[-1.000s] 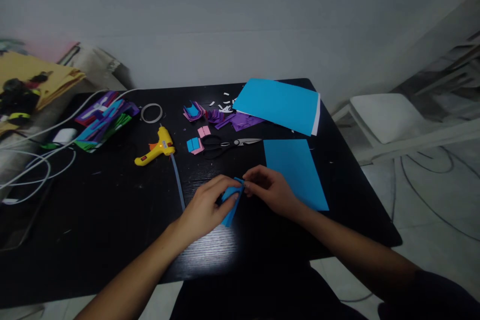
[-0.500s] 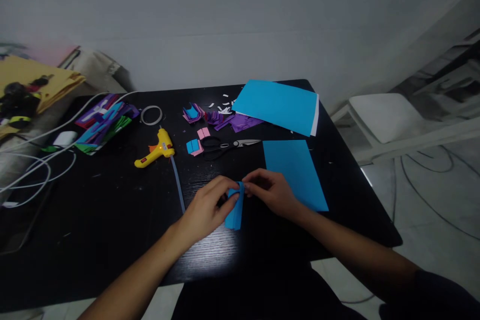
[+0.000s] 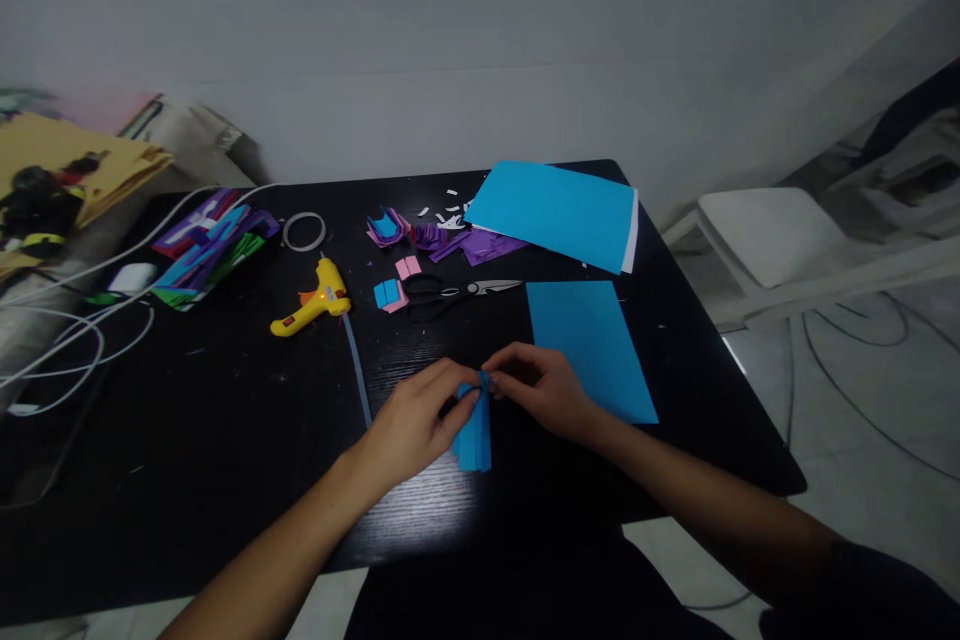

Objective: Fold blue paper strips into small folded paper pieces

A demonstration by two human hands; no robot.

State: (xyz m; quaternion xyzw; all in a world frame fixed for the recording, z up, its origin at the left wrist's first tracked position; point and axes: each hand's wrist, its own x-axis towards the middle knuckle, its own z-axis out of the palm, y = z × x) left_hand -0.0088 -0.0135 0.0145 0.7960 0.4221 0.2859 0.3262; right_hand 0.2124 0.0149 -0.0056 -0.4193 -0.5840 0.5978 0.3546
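Note:
Blue paper strips (image 3: 472,442), loosely stacked with uneven lower ends, are pinched near the top by my left hand (image 3: 420,412). Its thumb lies over the front of the strips. My right hand (image 3: 541,388) has its thumb and forefinger closed at the strips' upper right edge, and the fingertips partly hide what they grip. To the right, a blue sheet (image 3: 592,345) lies flat, its near part under my right wrist. Beyond my hands rest black-handled scissors (image 3: 461,291), blades pointing right.
A yellow glue gun (image 3: 319,300) with its grey glue stick (image 3: 356,370) lies left of my hands. Folded pink and blue pieces (image 3: 390,295), purple scraps (image 3: 484,245) and a larger blue sheet (image 3: 555,212) are farther back. White cables (image 3: 97,340) cross the table's left side.
The blue strips have fanned apart slightly, their lower ends spreading a little down and to the right. Both hands stay in nearly the same place.

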